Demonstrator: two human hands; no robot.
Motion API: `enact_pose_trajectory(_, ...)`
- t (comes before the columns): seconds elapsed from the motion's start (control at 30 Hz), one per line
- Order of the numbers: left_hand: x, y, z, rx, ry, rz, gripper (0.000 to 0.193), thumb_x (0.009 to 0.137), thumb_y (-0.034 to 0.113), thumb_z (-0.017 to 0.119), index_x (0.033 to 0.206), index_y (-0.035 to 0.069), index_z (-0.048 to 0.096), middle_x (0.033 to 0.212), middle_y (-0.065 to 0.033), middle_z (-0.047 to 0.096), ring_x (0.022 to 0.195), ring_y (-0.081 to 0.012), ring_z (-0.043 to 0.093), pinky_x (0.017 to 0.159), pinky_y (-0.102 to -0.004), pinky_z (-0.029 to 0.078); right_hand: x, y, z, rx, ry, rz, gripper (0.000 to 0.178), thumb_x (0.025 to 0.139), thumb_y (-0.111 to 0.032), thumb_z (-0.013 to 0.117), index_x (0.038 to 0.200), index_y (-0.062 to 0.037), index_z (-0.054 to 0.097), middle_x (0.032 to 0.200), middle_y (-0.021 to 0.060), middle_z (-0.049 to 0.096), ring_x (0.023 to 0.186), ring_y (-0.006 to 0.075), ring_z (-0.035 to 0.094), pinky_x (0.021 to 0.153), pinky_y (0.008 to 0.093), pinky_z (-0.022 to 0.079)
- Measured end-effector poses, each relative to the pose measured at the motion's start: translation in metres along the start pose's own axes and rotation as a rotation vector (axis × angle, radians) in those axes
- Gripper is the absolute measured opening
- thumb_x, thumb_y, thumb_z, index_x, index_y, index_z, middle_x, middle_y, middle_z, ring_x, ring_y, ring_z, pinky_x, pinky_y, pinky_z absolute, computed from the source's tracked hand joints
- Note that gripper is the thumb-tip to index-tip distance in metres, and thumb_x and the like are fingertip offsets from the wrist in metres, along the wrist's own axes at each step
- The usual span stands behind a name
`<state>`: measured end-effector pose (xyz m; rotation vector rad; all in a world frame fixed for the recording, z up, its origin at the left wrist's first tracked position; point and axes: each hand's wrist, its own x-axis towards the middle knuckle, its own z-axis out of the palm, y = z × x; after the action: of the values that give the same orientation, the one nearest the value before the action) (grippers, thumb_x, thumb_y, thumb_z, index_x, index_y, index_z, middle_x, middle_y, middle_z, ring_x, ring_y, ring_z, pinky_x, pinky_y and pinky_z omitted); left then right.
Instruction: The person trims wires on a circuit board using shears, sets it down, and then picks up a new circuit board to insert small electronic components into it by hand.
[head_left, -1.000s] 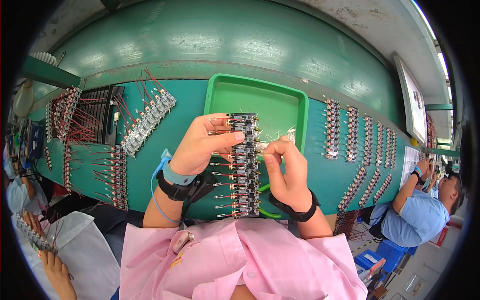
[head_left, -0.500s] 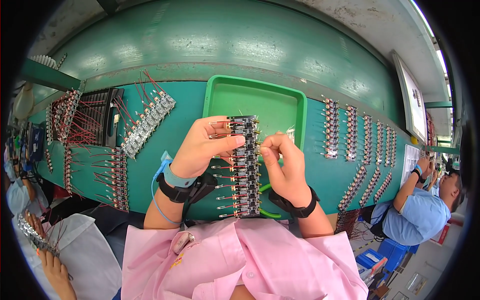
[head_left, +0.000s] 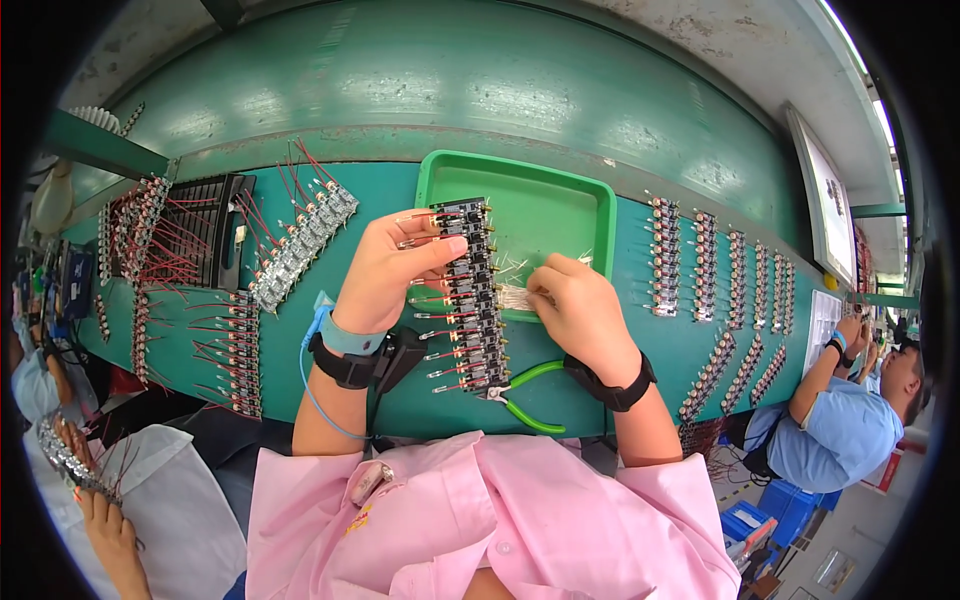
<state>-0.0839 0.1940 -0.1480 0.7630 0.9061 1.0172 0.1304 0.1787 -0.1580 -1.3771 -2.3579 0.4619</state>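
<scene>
My left hand (head_left: pixel 378 280) is closed on the upper left edge of a long strip of black circuit boards (head_left: pixel 474 320), its thumb lying on top. Red wires with small clear-tipped parts stick out along the strip's left side, and brassy pins line its right. My right hand (head_left: pixel 585 315) is at the near right corner of a green tray (head_left: pixel 609 225), fingers curled together beside a heap of thin pale wire-like pieces (head_left: pixel 513 297). What those fingertips hold, if anything, is hidden. Green-handled cutters (head_left: pixel 537 371) lie beyond the strip's lower end.
Wired board strips (head_left: pixel 305 245) lie to the left, near a black slotted rack (head_left: pixel 205 230). Several more strips (head_left: pixel 665 258) stand in rows at right. A co-worker in blue (head_left: pixel 845 425) sits at far right; another person's hands (head_left: pixel 105 530) hold a strip at lower left.
My right hand has left the strip's pin side and moved right and down to the heap in the tray. The strip has shifted up and left, tilting slightly, baring the cutters.
</scene>
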Motion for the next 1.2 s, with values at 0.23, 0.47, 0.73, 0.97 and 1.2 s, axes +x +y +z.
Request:
enact_pose_trajectory(0.23,-0.011,0.001,-0.003,-0.014,0.013,0.0,0.02,0.075,0.008,0.062,0.094,0.001,0.058,0.079,-0.0028,0.061,0.062,-0.0083,0.057,0.05,-0.0208,0.046,-0.007,-0.011,-0.003,-0.002,-0.009,-0.004,0.004,0.068,-0.003,0.058,0.07,-0.0022,0.056,0.069,0.01,0.05,0.064,0.029,0.052,0.056,0.0368,0.042)
enact_pose_trajectory(0.47,-0.026,0.001,0.002,-0.018,-0.02,0.011,0.019,0.076,0.008,0.062,0.093,0.0,0.058,0.079,-0.0034,0.061,0.062,-0.0083,0.057,0.049,-0.0209,0.046,-0.016,-0.024,-0.014,0.082,0.066,-0.009,0.006,0.067,0.0,0.06,0.073,-0.0013,0.06,0.068,0.0096,0.053,0.06,0.0271,0.053,0.053,0.0332,0.043)
enact_pose_trajectory(0.73,-0.029,0.0,0.003,-0.022,-0.039,-0.006,0.018,0.076,0.008,0.062,0.092,0.001,0.058,0.079,-0.0033,0.061,0.062,-0.0081,0.057,0.049,-0.0204,0.046,-0.016,-0.033,-0.021,0.271,0.15,0.043,0.008,0.069,0.003,0.06,0.076,0.0,0.061,0.068,0.0086,0.057,0.056,0.0197,0.056,0.051,0.0288,0.043)
enact_pose_trajectory(0.97,-0.027,0.0,-0.003,-0.019,-0.033,-0.023,0.018,0.076,0.008,0.062,0.092,0.002,0.058,0.079,-0.0031,0.061,0.064,-0.0075,0.057,0.05,-0.0205,0.046,-0.017,-0.045,-0.018,0.713,0.177,0.143,0.006,0.071,0.004,0.06,0.077,0.0018,0.061,0.072,0.0083,0.059,0.061,0.0156,0.055,0.055,0.0266,0.043)
enact_pose_trajectory(1.2,-0.025,-0.001,-0.008,-0.038,-0.054,-0.015,0.018,0.076,0.009,0.062,0.092,0.001,0.059,0.079,-0.0029,0.061,0.064,-0.0075,0.057,0.051,-0.0205,0.047,-0.012,-0.055,-0.007,0.633,0.202,-0.011,0.007,0.071,0.004,0.061,0.077,0.0014,0.061,0.074,0.0081,0.06,0.068,0.0166,0.055,0.059,0.0243,0.042)
